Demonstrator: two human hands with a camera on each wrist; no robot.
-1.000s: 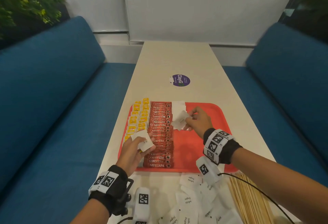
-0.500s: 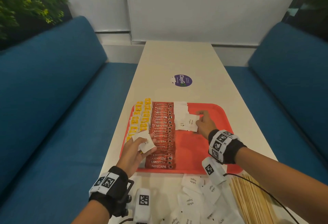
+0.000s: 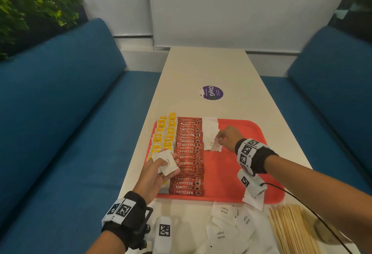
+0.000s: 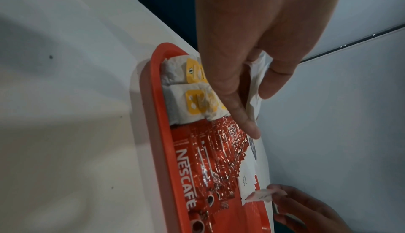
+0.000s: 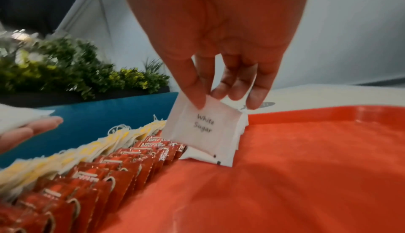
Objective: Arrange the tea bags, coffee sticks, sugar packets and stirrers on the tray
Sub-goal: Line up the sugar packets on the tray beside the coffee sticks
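Observation:
A red tray (image 3: 237, 175) holds a column of yellow tea bags (image 3: 164, 135), a row of red Nescafe coffee sticks (image 3: 189, 159) and a short row of white sugar packets (image 3: 209, 130). My right hand (image 3: 228, 138) pinches one white sugar packet (image 5: 202, 129) by its top edge, tilted, with its lower edge at the near end of the sugar row. My left hand (image 3: 155, 173) holds a small stack of sugar packets (image 3: 166, 162) above the tea bags and coffee sticks. Loose sugar packets (image 3: 223, 231) and wooden stirrers (image 3: 291, 231) lie on the table in front of the tray.
The long white table (image 3: 209, 68) carries a round purple sticker (image 3: 212, 92) beyond the tray. Blue sofas (image 3: 60, 112) flank it on both sides, with a leafy plant (image 3: 30, 2) behind the left one. The tray's right half shows bare red surface (image 5: 306, 176).
My right hand has carried a sugar packet from above the coffee sticks rightward and down to the near end of the sugar row. My left hand has stayed put with its stack.

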